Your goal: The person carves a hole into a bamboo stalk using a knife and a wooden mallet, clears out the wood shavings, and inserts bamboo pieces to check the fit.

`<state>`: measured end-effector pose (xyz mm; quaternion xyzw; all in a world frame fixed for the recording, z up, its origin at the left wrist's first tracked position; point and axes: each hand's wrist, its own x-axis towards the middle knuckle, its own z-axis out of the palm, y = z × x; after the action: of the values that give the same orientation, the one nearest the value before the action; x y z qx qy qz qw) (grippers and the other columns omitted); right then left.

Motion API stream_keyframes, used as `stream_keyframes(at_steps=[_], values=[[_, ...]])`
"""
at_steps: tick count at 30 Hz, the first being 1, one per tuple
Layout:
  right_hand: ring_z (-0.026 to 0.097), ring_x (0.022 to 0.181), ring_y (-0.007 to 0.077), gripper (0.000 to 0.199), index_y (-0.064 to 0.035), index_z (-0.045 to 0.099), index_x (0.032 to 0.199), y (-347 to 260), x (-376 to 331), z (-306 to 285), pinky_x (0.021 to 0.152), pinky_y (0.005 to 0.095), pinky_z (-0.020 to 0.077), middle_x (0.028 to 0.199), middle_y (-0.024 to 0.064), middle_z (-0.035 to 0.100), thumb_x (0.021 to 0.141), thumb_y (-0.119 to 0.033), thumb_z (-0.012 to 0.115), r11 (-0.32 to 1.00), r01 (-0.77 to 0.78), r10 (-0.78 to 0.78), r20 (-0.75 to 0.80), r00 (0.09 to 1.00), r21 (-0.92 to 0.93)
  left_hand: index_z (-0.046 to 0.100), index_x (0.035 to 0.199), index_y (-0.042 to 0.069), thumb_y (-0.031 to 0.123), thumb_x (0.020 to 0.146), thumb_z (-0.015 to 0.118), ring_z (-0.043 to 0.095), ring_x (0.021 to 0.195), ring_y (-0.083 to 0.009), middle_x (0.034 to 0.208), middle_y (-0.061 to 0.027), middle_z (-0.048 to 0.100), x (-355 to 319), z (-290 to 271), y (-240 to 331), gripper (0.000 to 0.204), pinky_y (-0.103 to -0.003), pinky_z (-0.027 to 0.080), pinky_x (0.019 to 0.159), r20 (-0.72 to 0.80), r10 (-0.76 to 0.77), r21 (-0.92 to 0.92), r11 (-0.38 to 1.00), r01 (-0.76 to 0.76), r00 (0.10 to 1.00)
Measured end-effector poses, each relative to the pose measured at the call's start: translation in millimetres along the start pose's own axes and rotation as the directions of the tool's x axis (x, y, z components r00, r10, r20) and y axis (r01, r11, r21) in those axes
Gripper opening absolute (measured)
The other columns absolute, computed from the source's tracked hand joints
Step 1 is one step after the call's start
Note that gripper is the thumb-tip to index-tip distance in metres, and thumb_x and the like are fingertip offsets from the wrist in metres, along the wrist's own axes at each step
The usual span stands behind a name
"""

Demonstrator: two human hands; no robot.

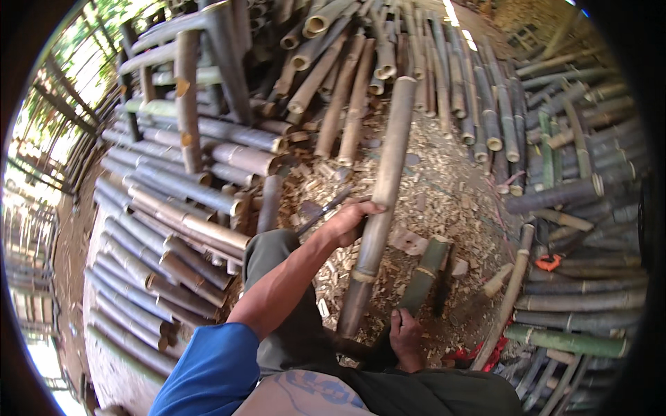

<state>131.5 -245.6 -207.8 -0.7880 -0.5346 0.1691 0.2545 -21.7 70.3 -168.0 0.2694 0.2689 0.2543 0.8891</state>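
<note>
Bamboo pole (pixel 380 201) held up by a person among many stacked poles.

In the head view, the left hand (pixel 349 220) is closed around the long brown bamboo pole at about its middle, and the same hand seems to touch a dark blade-like tool (pixel 320 210), but this part is not clear. The pole is tilted, its lower end near the person's lap and its upper end pointing away over the ground full of wood chips (pixel 444 187). The right hand (pixel 406 336) is low, with fingers bent over something dark; what it grips cannot be told. A short green bamboo piece (pixel 424 275) lies just beside the pole. Stacked bamboo poles (pixel 159 229) lie at the left.
</note>
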Motion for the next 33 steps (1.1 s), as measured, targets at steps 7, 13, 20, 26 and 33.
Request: stream_keyframes(at_steps=[7, 13, 20, 26, 33], values=[[0.064, 0.071, 0.0437, 0.024, -0.0063, 0.065, 0.088, -5.3, 2.5, -2.7, 0.061, 0.0495, 0.0484, 0.076, 0.0206, 0.064, 0.1, -0.026, 0.06, 0.999, 0.001, 0.001, -0.054, 0.999, 0.045, 0.04, 0.152, 0.002, 0.02, 0.086, 0.077, 0.061, 0.121, -0.0272, 0.134, -0.0143, 0.058, -6.9, 19.8, 2.8, 0.077, -0.047, 0.05, 0.104, 0.035, -0.022, 0.051, 0.998, 0.021, 0.999], [0.064, 0.072, 0.0457, 0.023, -0.0055, 0.066, 0.09, 8.6, -5.7, 9.1, 0.061, 0.0507, 0.0482, 0.077, 0.0227, 0.064, 0.101, -0.024, 0.059, 0.999, 0.015, -0.012, -0.048, 0.999, 0.05, 0.039, 0.152, 0.0, 0.017, 0.083, 0.085, 0.055, 0.127, -0.0275, 0.135, -0.0126, 0.058, 2.2, 11.3, -4.2, 0.084, -0.049, 0.045, 0.111, 0.061, 0.072, 0.108, 0.991, -0.078, 0.996], [0.064, 0.071, 0.0458, 0.027, -0.0061, 0.065, 0.089, 6.3, -0.6, 11.5, 0.06, 0.0503, 0.0483, 0.075, 0.0222, 0.064, 0.102, -0.028, 0.058, 0.999, 0.034, -0.032, -0.087, 0.996, 0.023, 0.045, 0.144, 0.005, 0.025, 0.087, 0.085, 0.063, 0.116, -0.0261, 0.12, -0.0089, 0.061, -3.3, 11.3, 0.5, 0.072, -0.047, 0.053, 0.1, 0.013, 0.035, 0.054, 0.998, -0.035, 0.999], [0.067, 0.074, 0.0442, 0.026, -0.0041, 0.069, 0.098, 9.2, -1.7, 11.3, 0.065, 0.0506, 0.0522, 0.08, 0.0222, 0.067, 0.1, -0.029, 0.06, 1.0, -0.001, 0.003, -0.063, 0.998, 0.03, 0.045, 0.144, 0.006, 0.027, 0.095, 0.074, 0.065, 0.117, -0.029, 0.126, -0.0129, 0.063, -1.3, 11.4, 11.1, 0.061, -0.05, 0.053, 0.103, 0.072, 0.148, -0.059, 0.988, -0.143, 0.986], [0.068, 0.073, 0.0421, 0.025, -0.0058, 0.068, 0.092, 3.4, 0.5, 7.3, 0.064, 0.0489, 0.0527, 0.08, 0.0202, 0.068, 0.1, -0.028, 0.06, 1.0, -0.013, 0.014, -0.047, 0.999, 0.023, 0.048, 0.146, 0.006, 0.016, 0.093, 0.078, 0.066, 0.11, -0.0259, 0.121, -0.0094, 0.066, 2.7, 1.7, 18.4, 0.062, -0.049, 0.056, 0.094, -0.057, 0.235, -0.056, 0.97, -0.238, 0.97]])
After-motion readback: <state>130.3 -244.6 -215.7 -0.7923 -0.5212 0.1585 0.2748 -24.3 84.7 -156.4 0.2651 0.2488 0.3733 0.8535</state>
